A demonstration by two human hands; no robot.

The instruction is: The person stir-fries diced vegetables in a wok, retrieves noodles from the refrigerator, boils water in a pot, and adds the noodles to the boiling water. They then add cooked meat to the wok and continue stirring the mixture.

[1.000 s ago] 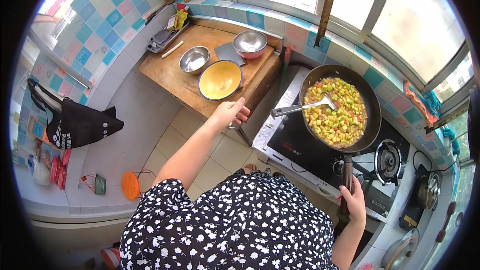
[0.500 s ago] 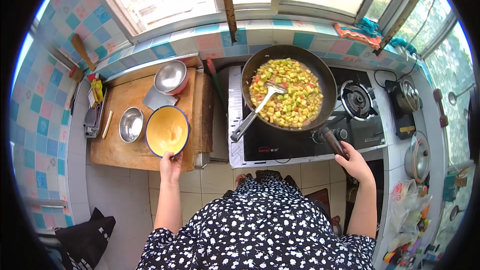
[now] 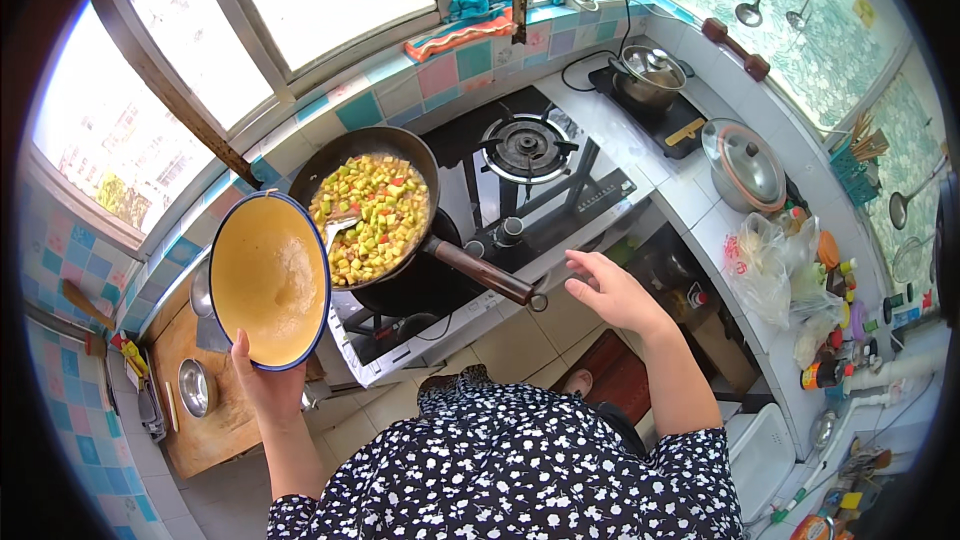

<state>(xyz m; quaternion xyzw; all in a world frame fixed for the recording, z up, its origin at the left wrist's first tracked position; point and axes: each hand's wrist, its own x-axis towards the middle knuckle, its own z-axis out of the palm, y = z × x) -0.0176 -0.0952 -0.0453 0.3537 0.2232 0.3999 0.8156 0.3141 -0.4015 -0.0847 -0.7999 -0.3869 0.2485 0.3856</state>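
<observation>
My left hand (image 3: 272, 392) grips the lower rim of a yellow enamel bowl (image 3: 268, 275) with a blue edge. The bowl is lifted and tilted, its wet inner surface facing me, and it hides part of the pan's left side. On the hob's left burner sits a dark frying pan (image 3: 413, 152) full of diced green and yellow vegetables (image 3: 375, 215) with some red bits. A metal turner (image 3: 340, 226) lies in the food, its handle hidden by the bowl. My right hand (image 3: 612, 290), holding nothing, hovers right of the pan's brown handle (image 3: 480, 268) with fingers stretched out.
Right of the pan is a gas burner (image 3: 527, 145). Beyond stand a small lidded pot (image 3: 648, 78) and a large lidded pot (image 3: 745, 165). Plastic bags (image 3: 765, 265) and bottles line the right counter. A steel bowl (image 3: 197, 387) rests on the wooden board (image 3: 225, 425) at left.
My right hand has let go of the pan handle. My left hand has raised the yellow bowl from above the board toward the pan. The view has turned right.
</observation>
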